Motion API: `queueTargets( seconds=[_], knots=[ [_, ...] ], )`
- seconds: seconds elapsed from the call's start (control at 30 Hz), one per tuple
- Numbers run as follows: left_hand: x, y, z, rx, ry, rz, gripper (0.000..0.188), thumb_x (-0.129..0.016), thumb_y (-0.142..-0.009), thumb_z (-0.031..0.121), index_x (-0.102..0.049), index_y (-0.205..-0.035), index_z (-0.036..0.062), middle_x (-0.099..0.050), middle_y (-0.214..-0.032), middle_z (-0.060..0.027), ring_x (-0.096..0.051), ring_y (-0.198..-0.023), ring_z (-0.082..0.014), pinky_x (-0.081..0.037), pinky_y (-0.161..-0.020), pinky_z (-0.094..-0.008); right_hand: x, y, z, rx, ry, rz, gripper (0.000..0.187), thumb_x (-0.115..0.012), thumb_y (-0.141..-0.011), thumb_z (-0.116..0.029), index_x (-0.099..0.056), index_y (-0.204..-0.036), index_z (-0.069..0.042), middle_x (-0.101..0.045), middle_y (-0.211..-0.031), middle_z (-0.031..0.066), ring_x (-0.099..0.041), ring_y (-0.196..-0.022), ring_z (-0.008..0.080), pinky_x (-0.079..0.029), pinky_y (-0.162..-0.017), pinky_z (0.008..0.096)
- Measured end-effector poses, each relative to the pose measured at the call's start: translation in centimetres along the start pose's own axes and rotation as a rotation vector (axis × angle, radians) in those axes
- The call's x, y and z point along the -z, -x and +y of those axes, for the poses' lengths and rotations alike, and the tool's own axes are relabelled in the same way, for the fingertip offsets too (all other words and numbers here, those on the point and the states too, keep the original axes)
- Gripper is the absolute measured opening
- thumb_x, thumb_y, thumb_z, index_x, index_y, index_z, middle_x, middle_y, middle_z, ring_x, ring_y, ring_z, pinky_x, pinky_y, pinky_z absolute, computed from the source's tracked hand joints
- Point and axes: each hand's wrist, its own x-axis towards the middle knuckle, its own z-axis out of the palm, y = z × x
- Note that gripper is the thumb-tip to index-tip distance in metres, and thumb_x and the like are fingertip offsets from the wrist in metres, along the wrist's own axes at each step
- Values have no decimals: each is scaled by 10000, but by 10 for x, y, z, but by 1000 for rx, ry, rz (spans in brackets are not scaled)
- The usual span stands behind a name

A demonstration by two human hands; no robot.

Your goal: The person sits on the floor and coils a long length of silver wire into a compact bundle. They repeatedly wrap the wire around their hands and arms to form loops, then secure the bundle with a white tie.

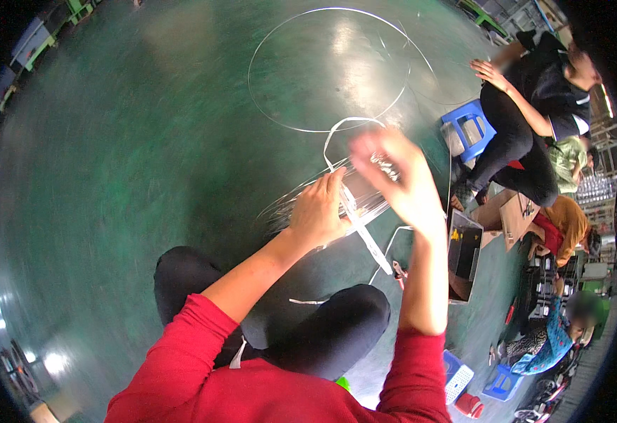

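Observation:
A bundle of thin, shiny wire-like strips (291,204) lies on the floor in front of my crossed legs. My left hand (318,210) is closed over its near side, fingers bent against it. A white strap (367,240) runs across the bundle beside those fingers, and its upper part arches up in a loop toward the far side. Over the bundle's right end is my right hand (393,169), blurred by motion; whether its fingers hold the strap cannot be made out. Pliers with red handles (399,273) lie near my right forearm, partly hidden.
A large hoop of thin strip (250,77) lies on the green floor beyond. To the right stand an open box (464,257), a blue stool (472,127) and a seated person in black (516,134). Other people sit farther back. A red object (469,405) lies lower right.

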Motion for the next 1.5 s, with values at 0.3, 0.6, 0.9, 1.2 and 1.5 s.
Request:
queueTargets(
  seconds=[0.3,0.6,0.9,1.2,1.5],
  knots=[
    [-3,-1,-2,-1,-12,-10,757,-745,-714,347,-392,-1261,-40,-564,-1070,-222,-589,-962,-376,-483,-840,-420,-109,101,127,-1147,-508,-126,275,-503,-887,-137,-634,-1073,19,-672,-954,130,-628,-826,204,-509,-758,366],
    [-10,7,-10,-50,-70,-28,802,-709,-674,240,-334,-1315,-61,-497,-1199,-272,-542,-1082,-397,-463,-891,-429,-163,12,133,-168,-2112,169,325,-500,-936,-267,-560,-1146,-26,-664,-932,119,-653,-840,223,-497,-886,441],
    [28,-1,-6,87,-447,-273,268,-429,-924,212,-638,-955,48,-665,-831,-152,-610,-825,-317,-454,-761,-448,-156,56,109,-115,-2131,449,311,-509,-930,-271,-572,-1112,-27,-656,-889,105,-648,-797,220,-514,-836,429],
    [41,30,10,-314,-191,-94,208,-542,-873,152,-642,-737,31,-613,-681,-105,-570,-691,-290,-409,-743,-408,-139,105,64,-360,-2022,477,299,-519,-924,-274,-584,-1078,-27,-648,-847,91,-643,-753,217,-531,-786,416],
    [46,55,38,-145,94,-294,227,-528,-875,166,-612,-733,10,-562,-644,-136,-546,-660,-327,-410,-648,-401,-124,132,72,-951,-1651,225,289,-528,-918,-277,-596,-1044,-27,-640,-805,76,-638,-710,214,-547,-735,403]
  ],
)
